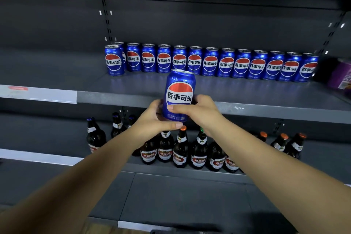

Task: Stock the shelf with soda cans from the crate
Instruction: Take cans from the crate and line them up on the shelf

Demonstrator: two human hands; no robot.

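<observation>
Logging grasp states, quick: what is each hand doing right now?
Left hand: grips the blue soda can near its base.
Right hand: grips the same can.

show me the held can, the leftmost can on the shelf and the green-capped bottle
held can (179,94): head view, on its front logo
leftmost can (113,61): head view, on its logo
green-capped bottle (198,159): head view, on its lower label

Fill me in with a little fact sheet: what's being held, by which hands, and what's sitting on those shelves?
Held item: blue soda can, upright, label facing the camera
Hands: left hand and right hand both grip its lower half
Upper shelf: row of matching cans along the back; purple package at far right
Lower shelf: brown bottles
Status: held can not yet set down
</observation>
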